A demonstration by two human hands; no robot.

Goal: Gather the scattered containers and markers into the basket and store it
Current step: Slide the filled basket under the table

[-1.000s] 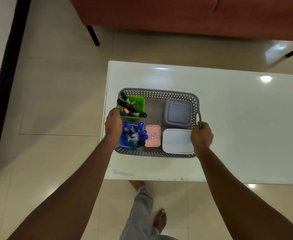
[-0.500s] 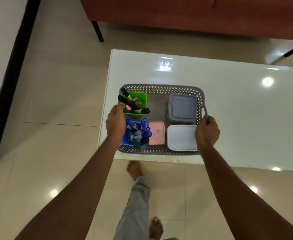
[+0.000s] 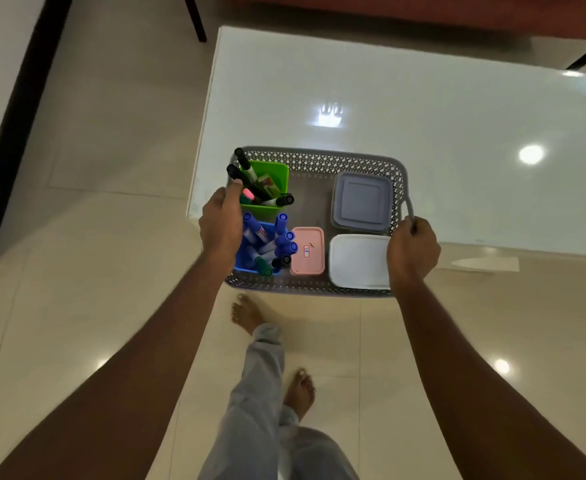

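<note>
Dim indoor light, ceiling-lamp glare on table (image 3: pixel 457 140), poss. slight edge distortion

The basket (image 3: pixel 319 161) has been drawn back from the middle of the tabletop (image 3: pixel 423 116); its near half is now carried past the near edge, over the floor (image 3: pixel 423 323). A step backward has been taken.

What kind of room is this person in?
Probably a home living room: a low white table stands before a red sofa on a glossy tiled floor, and the person is barefoot.
</note>
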